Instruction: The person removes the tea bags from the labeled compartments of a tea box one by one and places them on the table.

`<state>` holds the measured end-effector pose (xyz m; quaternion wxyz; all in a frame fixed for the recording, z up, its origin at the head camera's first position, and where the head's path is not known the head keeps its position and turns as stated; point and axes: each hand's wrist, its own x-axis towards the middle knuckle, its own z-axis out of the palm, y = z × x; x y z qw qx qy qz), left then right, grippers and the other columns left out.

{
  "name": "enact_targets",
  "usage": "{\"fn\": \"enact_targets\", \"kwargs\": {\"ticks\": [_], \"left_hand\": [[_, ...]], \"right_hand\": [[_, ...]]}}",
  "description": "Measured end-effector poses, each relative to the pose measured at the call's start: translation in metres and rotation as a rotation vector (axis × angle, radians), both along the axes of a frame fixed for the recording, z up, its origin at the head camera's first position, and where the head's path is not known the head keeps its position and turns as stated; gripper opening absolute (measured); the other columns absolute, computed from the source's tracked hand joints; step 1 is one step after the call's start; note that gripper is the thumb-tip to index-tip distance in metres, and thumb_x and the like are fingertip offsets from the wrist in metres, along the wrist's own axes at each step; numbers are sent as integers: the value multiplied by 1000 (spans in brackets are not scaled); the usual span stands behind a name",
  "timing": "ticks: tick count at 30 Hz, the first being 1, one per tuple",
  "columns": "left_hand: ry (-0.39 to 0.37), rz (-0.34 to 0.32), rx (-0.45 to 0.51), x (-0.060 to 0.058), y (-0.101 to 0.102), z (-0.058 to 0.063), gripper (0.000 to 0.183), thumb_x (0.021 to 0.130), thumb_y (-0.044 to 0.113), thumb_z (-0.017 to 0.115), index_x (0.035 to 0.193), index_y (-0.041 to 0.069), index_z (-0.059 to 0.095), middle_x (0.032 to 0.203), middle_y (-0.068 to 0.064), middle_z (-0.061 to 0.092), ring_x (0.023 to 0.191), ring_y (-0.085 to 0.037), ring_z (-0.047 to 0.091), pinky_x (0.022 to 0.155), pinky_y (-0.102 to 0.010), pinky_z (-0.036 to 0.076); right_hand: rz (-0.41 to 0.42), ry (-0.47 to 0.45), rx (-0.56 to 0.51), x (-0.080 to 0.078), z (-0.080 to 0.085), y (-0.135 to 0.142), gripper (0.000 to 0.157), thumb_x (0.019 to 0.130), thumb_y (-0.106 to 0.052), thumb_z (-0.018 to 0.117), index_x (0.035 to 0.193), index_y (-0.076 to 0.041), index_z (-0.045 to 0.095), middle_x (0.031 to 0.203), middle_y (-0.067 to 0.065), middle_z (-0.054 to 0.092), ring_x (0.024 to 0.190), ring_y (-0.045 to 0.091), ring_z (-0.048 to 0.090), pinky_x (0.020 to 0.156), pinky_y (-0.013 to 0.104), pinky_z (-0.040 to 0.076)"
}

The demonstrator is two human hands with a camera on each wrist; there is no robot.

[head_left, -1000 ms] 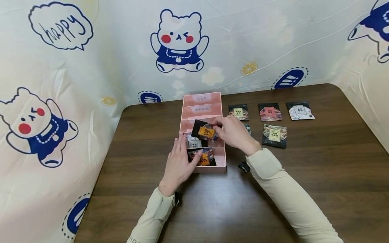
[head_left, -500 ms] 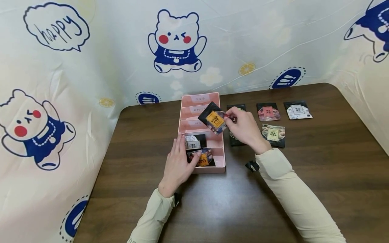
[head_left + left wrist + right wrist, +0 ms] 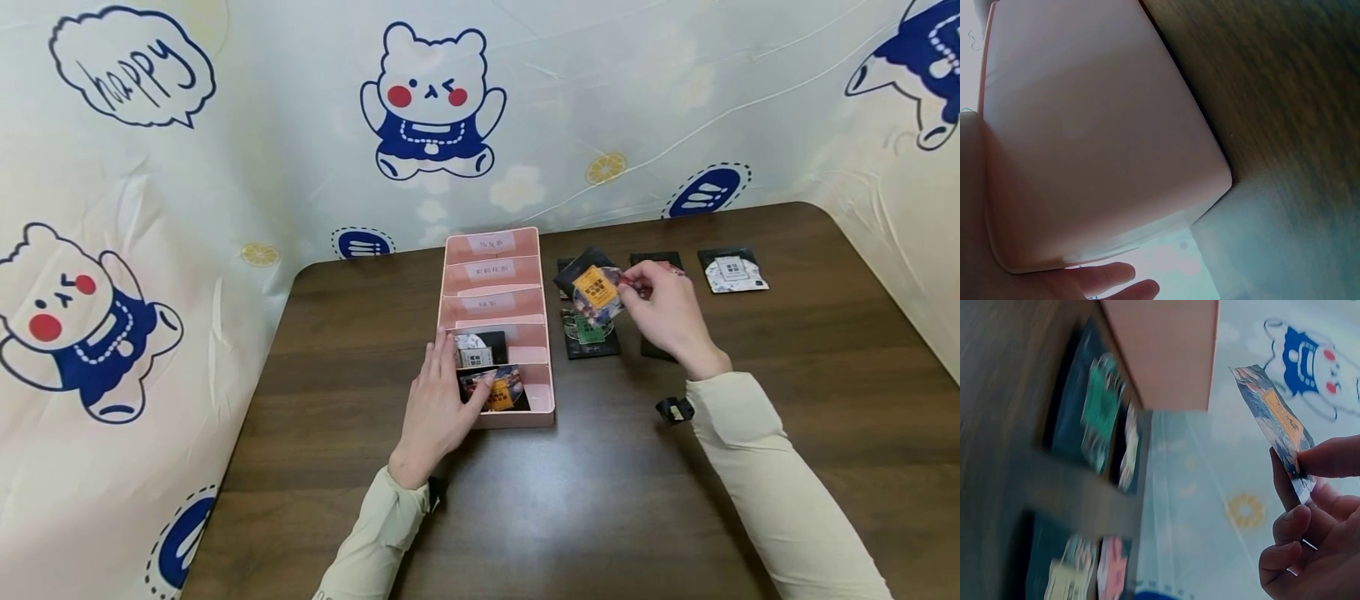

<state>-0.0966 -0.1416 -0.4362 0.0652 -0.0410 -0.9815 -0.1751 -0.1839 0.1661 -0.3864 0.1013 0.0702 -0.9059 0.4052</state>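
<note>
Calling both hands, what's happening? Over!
Right hand pinching orange-label packet, up in air. Left hand resting on pink box. Green-label packet beside box. Nothing seen blocking.

Smooth plastic box point(image 3: 517, 421), glossy-looking sachet point(image 3: 595, 287), wood-grain table point(image 3: 540, 517) with sheen, creased cloth-like backdrop point(image 3: 300, 100)

The left hand point(image 3: 435, 412) rests with its back facing up, fingers point(image 3: 441, 352) straight and thumb point(image 3: 481, 395) spread toward the right hand point(image 3: 670, 312), which is raised farther forward, thumb and forefinger point(image 3: 1282, 478) pinching, the other fingers curled. Pale-sleeved forearms point(image 3: 787, 487) angle in from behind both hands.
</note>
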Motion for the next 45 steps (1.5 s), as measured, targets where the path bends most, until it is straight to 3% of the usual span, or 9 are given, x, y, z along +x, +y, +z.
{"fn": "enact_targets", "kwargs": {"ticks": [5,16,26,31,38,45], "left_hand": [[-7,3,8,0,0,1,84,83,66,35,144,11,17,152,-3,10,136,-30,21,94,-55,35],[5,-5,9,1,0,1,82,83,62,38,143,10,18,151,-5,12,135,-31,21,93,-55,36],[-7,-1,8,1,1,1,83,83,64,36,143,10,18,152,-4,11,136,-30,20,94,-55,35],[-12,-2,9,1,1,1,83,83,64,36,144,10,17,152,-4,11,136,-30,20,94,-55,35],[-17,0,7,1,1,1,83,83,64,36,144,11,17,152,-4,11,136,-30,20,94,-55,35],[-14,-3,7,1,1,1,82,84,63,38,143,10,17,151,-5,11,136,-30,20,94,-55,35]], "right_hand": [[-47,-30,9,3,-1,26,22,88,-21,51,97,-3,60,93,15,64,76,22,53,64,31,38],[-194,-25,112,13,-8,85,25,87,-26,51,93,-5,62,83,15,65,67,19,49,56,27,33],[-271,-150,165,30,-21,141,37,88,-32,48,101,0,59,91,21,62,72,22,49,51,25,35],[-293,-186,179,35,-25,156,39,87,-34,48,101,1,59,92,22,63,73,22,49,52,26,35],[-311,-205,199,36,-32,169,38,86,-35,50,98,-1,61,88,18,65,64,4,44,55,25,33],[-284,-260,218,37,-36,173,38,87,-35,47,98,-1,60,91,21,65,74,23,49,55,28,32]]}}
